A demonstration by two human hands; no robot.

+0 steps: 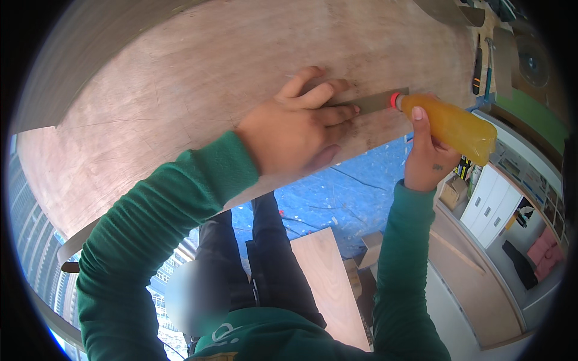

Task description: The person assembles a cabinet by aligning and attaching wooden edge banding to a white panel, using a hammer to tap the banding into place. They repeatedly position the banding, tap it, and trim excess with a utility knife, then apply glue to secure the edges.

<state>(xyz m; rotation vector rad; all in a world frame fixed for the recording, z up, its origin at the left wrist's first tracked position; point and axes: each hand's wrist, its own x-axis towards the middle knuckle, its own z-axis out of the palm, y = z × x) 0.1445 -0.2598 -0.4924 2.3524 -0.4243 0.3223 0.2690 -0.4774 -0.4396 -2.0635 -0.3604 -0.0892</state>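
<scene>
A thin grey-brown strip (380,102) lies on the wooden tabletop (253,48) close to its near edge. My left hand (286,129) rests over the strip's left part, fingers spread and fingertips pressed down on it. Its thumb is partly hidden beneath the palm. In my right hand (428,156) is a clear plastic bottle (460,126) of yellow-orange liquid, thumb on top and the other fingers mostly hidden behind it. The bottle is tilted, its red cap (395,100) pointing left at the right end of the strip. Whether cap and strip touch, I cannot tell.
Hand tools (477,65) with dark handles lie at the table's far right. A curved brown sheet (448,12) sits at the far edge. Below are a blue floor sheet (337,192), a wooden board (328,280) by my legs, and white cabinets (490,201) to the right.
</scene>
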